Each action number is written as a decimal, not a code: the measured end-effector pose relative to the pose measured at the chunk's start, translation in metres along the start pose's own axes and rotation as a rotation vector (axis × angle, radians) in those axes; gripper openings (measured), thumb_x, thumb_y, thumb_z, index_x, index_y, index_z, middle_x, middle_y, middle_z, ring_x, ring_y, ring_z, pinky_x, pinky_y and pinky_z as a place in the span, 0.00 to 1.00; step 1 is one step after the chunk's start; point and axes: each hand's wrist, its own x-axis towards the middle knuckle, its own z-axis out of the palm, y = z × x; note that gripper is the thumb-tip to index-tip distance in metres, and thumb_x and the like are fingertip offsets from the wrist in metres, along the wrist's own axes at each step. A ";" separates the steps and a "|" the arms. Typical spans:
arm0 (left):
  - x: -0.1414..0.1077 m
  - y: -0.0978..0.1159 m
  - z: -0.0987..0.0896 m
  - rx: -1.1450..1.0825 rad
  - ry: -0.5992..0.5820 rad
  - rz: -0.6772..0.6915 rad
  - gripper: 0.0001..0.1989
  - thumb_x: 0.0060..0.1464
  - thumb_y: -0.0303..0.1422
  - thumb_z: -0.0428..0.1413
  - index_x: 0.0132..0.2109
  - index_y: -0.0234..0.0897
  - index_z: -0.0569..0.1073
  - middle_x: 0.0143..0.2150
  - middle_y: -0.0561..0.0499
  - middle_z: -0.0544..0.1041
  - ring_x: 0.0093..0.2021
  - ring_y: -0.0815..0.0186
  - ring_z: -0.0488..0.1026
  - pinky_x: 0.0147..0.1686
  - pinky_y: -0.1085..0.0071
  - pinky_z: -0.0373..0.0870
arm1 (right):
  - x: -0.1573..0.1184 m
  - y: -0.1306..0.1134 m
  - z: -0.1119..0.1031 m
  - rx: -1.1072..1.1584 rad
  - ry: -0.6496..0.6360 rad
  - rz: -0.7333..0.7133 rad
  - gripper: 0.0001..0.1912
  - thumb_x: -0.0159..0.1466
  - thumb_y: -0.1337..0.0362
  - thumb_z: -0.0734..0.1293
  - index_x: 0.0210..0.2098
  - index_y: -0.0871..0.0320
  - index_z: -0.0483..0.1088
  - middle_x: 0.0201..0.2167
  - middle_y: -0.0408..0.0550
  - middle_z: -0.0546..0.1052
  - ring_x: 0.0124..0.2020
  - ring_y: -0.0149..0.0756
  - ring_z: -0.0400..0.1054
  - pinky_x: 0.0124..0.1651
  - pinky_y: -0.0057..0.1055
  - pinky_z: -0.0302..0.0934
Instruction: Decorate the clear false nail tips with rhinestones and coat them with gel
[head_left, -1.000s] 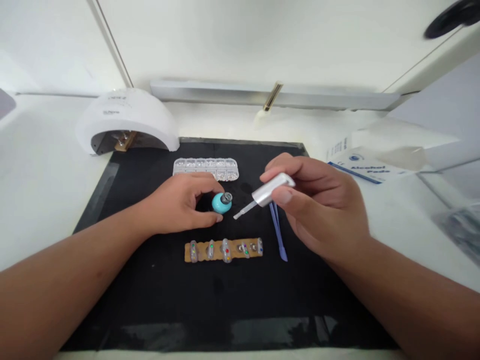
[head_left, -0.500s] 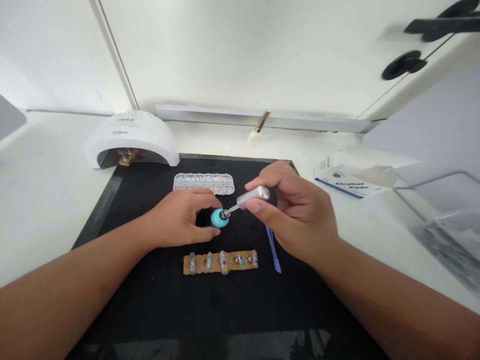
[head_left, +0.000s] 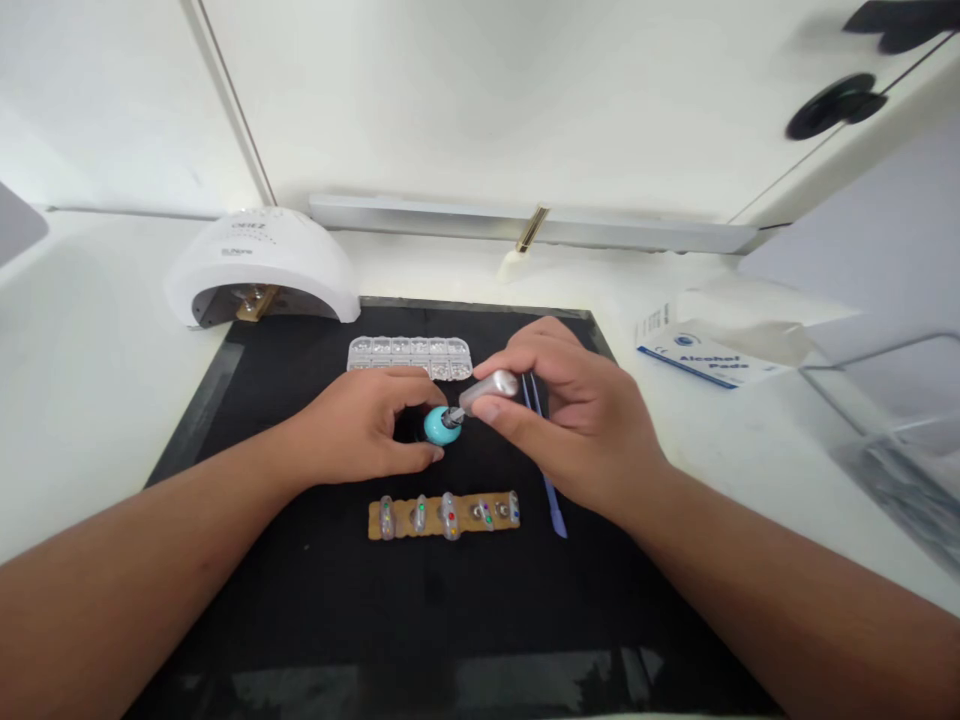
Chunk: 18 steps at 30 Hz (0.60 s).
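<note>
My left hand (head_left: 379, 422) is closed around a turquoise nail polish bottle (head_left: 441, 426), thumb and fingers on either side of it. Between thumb and fingers, my right hand (head_left: 577, 415) grips the silver brush cap (head_left: 489, 391), which is tilted toward the bottle's neck. Only a short bit of the brush stem shows between cap and neck. Nearer to me lies a brown strip (head_left: 410, 519) bearing several press-on nails (head_left: 450, 515) with coloured gems. Beside my right hand, and partly hidden by it, are blue tweezers (head_left: 553, 508).
A clear compartment box (head_left: 409, 357) of small gems sits behind my left hand on the black mat (head_left: 360, 610). At the back left stands a white nail lamp (head_left: 262, 260); a gold-handled brush (head_left: 531, 230) and an alcohol pads box (head_left: 697, 362) are farther back.
My right hand has moved left and slightly down, bringing the cap closer to the bottle so less brush stem shows. The camera view has shifted slightly.
</note>
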 end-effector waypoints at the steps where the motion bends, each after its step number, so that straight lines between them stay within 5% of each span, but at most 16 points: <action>1: 0.000 0.000 0.000 0.003 0.000 0.002 0.07 0.49 0.31 0.61 0.37 0.36 0.74 0.34 0.54 0.74 0.34 0.67 0.68 0.33 0.71 0.60 | 0.000 -0.001 -0.001 0.024 0.022 0.020 0.02 0.61 0.65 0.70 0.31 0.53 0.72 0.27 0.42 0.74 0.34 0.37 0.66 0.39 0.36 0.61; 18: 0.000 -0.001 0.001 -0.025 0.013 0.002 0.09 0.49 0.30 0.62 0.40 0.37 0.75 0.34 0.55 0.74 0.33 0.68 0.67 0.33 0.73 0.60 | -0.002 0.000 -0.007 0.111 0.088 0.140 0.04 0.61 0.61 0.70 0.32 0.53 0.72 0.30 0.43 0.72 0.34 0.36 0.66 0.42 0.37 0.61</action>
